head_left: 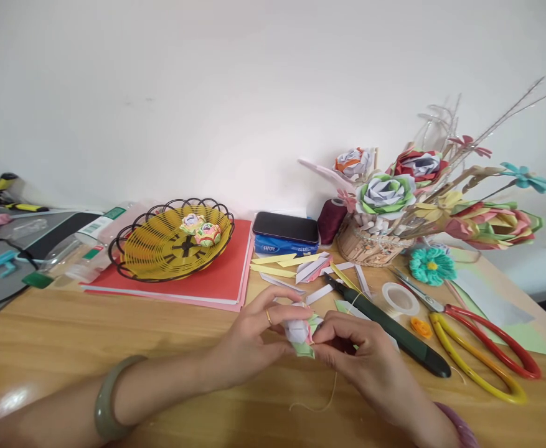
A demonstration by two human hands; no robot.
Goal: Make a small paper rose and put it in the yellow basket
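“Paper bud, folded in white, pale green and pink [299, 331], sits between two sets of fingers, over a glossy wood-grain worktop [198, 414]. Who has hold of it?”

“Both sides do. The bare left hand [249, 330] reaches in from the bud's left; its grip pinches the bud, fingers across the far side and thumb at the near edge.”

“And the other side?”

“The bare right hand [368, 354] closes on the bud's right edge, thumb and forefinger pressed together there. Whether the thin cream thread [335, 386] is caught in that same pinch is hidden.”

“Where does the thread run?”

“Below the right hand, nearer to it than to the left, its loose end curling over the worktop.”

“Which way does the bud lie?”

“Roughly upright, by the look of it, white toward the left grip, green edge lowest; fingers cover too much to call a long axis.”

“So what does the moment turn on?”

“That right-hand edge, in my judgement: the left hand appears to steady the bud while the right works where paper and fingertips meet.”

“Anything close by?”

“Loose strips of yellow and white paper [273, 271] lie just beyond the bud. A long dark-green tool with black ends [389, 326] slants past the right hand on its far side, and scissors with red and yellow handles [445, 309] rest farther right, touched by neither hand.”
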